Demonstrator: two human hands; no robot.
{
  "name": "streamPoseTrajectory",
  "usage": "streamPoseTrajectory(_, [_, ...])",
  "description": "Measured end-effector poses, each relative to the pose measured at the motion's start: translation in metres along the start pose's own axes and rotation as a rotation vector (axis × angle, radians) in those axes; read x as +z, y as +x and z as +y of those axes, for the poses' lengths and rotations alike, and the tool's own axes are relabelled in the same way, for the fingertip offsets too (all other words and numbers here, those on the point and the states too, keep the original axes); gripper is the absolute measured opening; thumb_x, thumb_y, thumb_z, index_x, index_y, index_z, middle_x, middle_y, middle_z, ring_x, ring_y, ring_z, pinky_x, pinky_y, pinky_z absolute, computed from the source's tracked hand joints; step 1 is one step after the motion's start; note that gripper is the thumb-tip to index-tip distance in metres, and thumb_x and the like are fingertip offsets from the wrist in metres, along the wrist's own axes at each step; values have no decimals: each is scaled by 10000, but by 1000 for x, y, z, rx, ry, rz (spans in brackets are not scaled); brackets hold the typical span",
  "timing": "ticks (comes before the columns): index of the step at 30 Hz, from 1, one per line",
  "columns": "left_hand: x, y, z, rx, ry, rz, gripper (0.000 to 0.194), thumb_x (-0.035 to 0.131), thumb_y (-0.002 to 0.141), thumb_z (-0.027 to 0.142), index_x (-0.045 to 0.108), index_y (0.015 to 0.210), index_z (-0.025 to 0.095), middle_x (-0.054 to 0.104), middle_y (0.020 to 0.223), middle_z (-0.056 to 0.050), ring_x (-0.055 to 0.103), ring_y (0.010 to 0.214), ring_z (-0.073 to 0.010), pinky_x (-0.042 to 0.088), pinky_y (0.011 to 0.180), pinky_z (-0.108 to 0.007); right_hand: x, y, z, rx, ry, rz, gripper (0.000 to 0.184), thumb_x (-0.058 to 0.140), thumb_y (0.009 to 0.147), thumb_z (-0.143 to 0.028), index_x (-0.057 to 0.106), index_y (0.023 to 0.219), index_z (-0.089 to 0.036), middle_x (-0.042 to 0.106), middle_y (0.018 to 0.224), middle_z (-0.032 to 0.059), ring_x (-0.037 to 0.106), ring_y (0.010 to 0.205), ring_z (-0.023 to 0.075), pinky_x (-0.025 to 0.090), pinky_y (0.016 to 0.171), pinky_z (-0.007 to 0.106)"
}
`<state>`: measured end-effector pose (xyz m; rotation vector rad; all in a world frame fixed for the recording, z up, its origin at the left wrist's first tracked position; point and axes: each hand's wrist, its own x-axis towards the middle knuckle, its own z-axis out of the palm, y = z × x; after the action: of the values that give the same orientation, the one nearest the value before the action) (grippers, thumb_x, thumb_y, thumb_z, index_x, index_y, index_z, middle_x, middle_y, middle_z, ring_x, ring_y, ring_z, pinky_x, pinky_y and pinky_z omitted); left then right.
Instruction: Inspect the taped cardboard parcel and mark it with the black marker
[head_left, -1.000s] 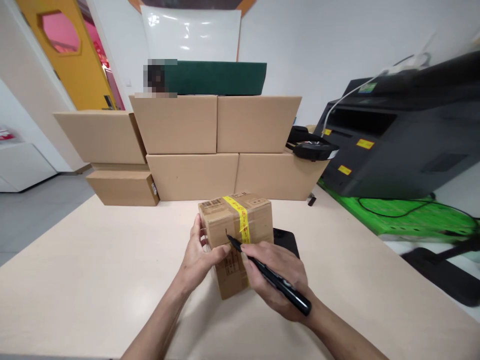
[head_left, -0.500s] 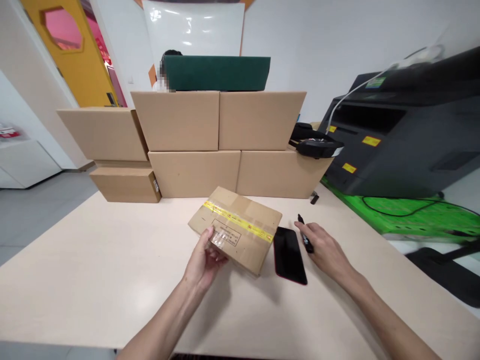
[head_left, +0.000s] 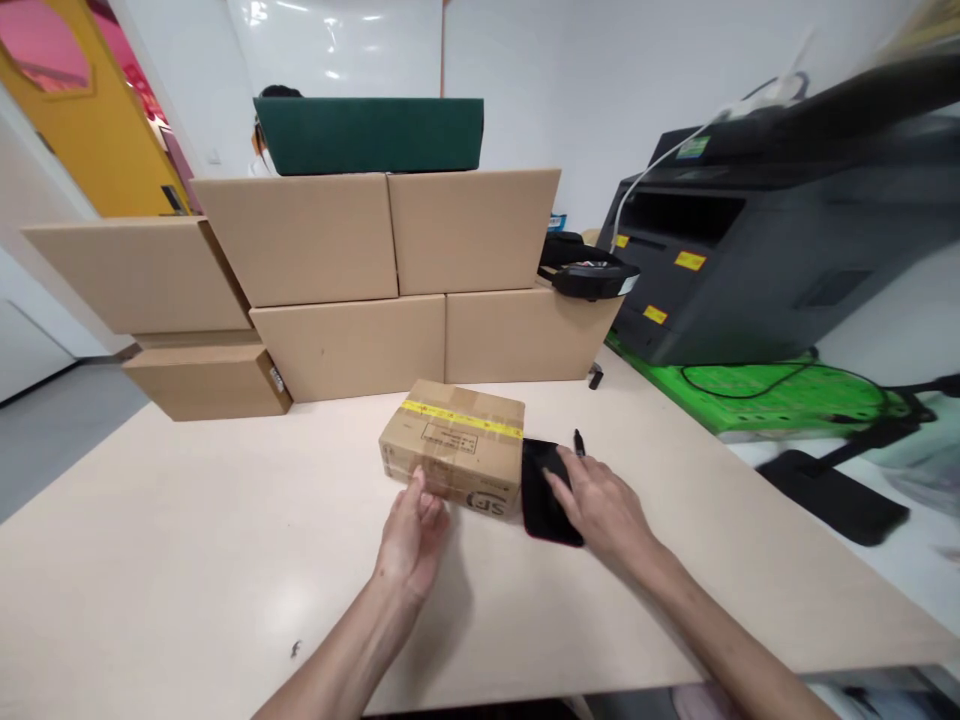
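A small brown cardboard box [head_left: 457, 440] with yellow tape across its top and dark "SF" print on its front sits flat on the table. My left hand [head_left: 412, 535] is at its near side, thumb tip against the front face, fingers loosely curled and not wrapped round it. Right of the box lies a black phone [head_left: 538, 495] with a reddish edge. Over the phone's right part is my right hand [head_left: 607, 505], thumb and index finger apart above the screen. A black marker [head_left: 578, 442] shows just beyond this hand, its rest hidden.
Stacked brown cartons [head_left: 349, 345] stand across the back of the table [head_left: 187, 560], with a dark green box [head_left: 375, 135] on top. A black headset-like device [head_left: 592, 278] rests at their right. A grey printer [head_left: 720, 240] stands on a green base [head_left: 780, 395]. A person's head [head_left: 281, 92] shows behind.
The box has gone from tilted in my left hand to flat on the table, and the left fingers have loosened. My right hand has moved left from the marker to over the phone.
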<state>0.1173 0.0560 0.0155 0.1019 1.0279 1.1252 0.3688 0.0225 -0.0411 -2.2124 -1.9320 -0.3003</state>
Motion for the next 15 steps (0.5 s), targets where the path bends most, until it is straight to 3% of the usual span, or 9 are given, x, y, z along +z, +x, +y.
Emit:
streamPoseTrajectory(2, [-7, -6, -10, -9, 36, 8, 117, 679, 941, 203, 603, 1024, 173, 605, 749, 3, 599, 633, -118, 503, 634, -239, -6, -3, -20, 69, 24, -85, 577, 478, 1028, -434, 495, 1471, -64, 710, 1174, 227, 678, 1081, 363, 517, 907, 440])
streamPoseTrajectory(5, [-23, -18, -24, 74, 200, 23, 457, 766, 853, 203, 540, 1249, 219, 648, 918, -13, 638, 781, -148, 492, 703, -276, -12, -3, -40, 143, 48, -239, 710, 533, 988, -507, 405, 1548, -89, 631, 1333, 262, 609, 1222, 414, 489, 947, 489])
streamPoseTrajectory(8, [-34, -29, -37, 186, 393, -153, 519, 815, 767, 258, 602, 1236, 204, 663, 1054, -49, 638, 944, -177, 480, 825, -293, -13, -2, -47, 198, 81, -310, 769, 554, 969, -511, 339, 1587, -107, 519, 1462, 285, 533, 1312, 437, 453, 989, 504])
streamPoseTrajectory(10, [-33, -32, -44, 111, 469, -302, 514, 852, 688, 263, 664, 1158, 176, 659, 1141, -90, 613, 1077, -215, 457, 914, -304, -13, -2, -47, 230, 116, -321, 812, 579, 951, -494, 300, 1599, -90, 492, 1480, 287, 510, 1324, 443, 432, 1013, 495])
streamPoseTrajectory(12, [-26, -32, -51, -31, 500, -348, 549, 876, 605, 222, 683, 1115, 164, 647, 1196, -114, 576, 1158, -241, 428, 957, -311, -14, -4, -45, 259, 151, -318, 846, 609, 928, -460, 277, 1602, -69, 497, 1469, 287, 507, 1314, 445, 419, 1023, 486])
streamPoseTrajectory(15, [-9, -28, -64, -182, 485, -364, 500, 850, 532, 157, 673, 999, 172, 645, 1012, -54, 580, 975, -198, 415, 881, -299, -16, -10, -39, 290, 183, -316, 872, 632, 903, -415, 258, 1600, -50, 577, 1368, 285, 545, 1257, 438, 428, 998, 486])
